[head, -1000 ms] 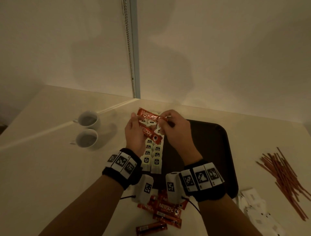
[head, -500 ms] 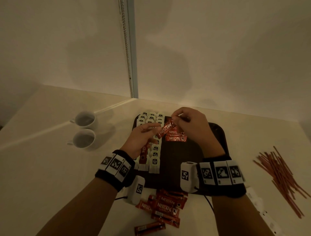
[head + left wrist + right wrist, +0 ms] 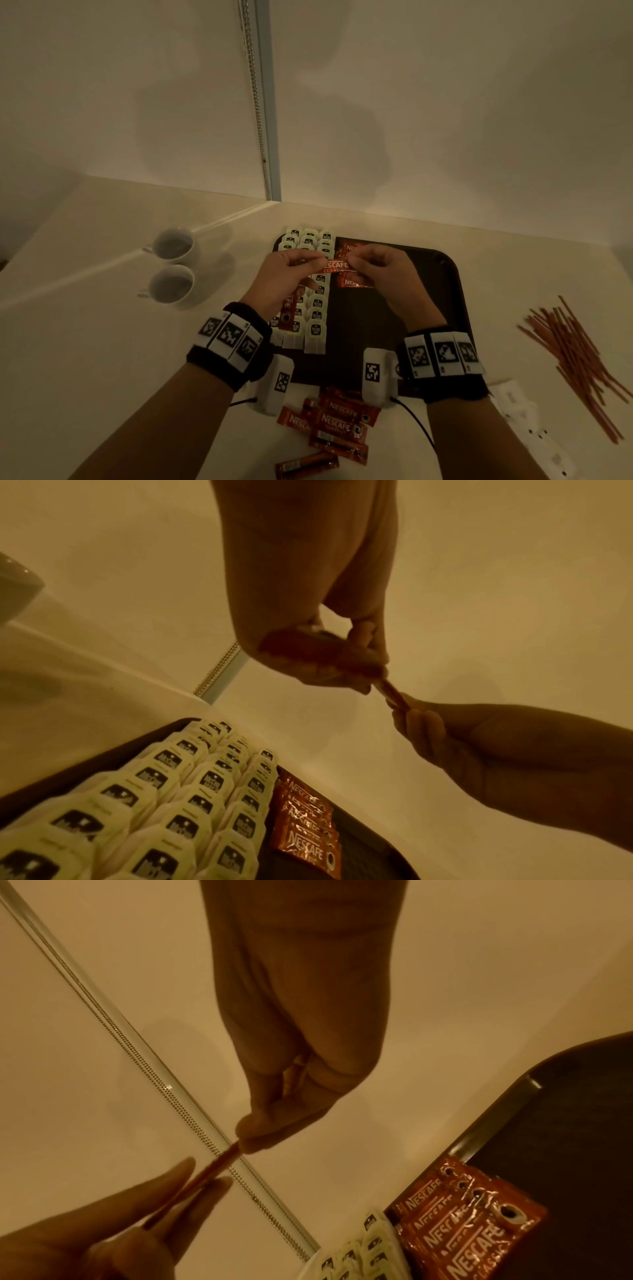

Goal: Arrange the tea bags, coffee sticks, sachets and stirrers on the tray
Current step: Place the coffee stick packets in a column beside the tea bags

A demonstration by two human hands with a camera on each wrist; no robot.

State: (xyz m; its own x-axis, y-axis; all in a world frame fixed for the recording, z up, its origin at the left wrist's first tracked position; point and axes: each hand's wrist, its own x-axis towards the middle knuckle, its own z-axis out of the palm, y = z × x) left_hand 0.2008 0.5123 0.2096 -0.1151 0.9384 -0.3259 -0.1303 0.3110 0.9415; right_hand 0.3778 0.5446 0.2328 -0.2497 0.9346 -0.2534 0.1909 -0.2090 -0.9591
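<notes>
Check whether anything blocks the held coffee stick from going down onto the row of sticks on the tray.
Nothing visible does. Left hand and right hand pinch the coffee stick above the laid coffee sticks; the dark tray beside that row lies bare.

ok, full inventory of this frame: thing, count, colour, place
tray: 1, dark, centre of table
tea bags: about three rows, white, tray's left side
Nescafe sticks on tray: overlapping column, red, beside tea bags
held Nescafe stick: 1, red, above tray
loose Nescafe sticks: pile, red, table near tray
stirrers: pile, reddish-brown, far right
white sachets: several, near right
cups: 2, white, left
left hand, right hand: each pinches one end of held stick
</notes>
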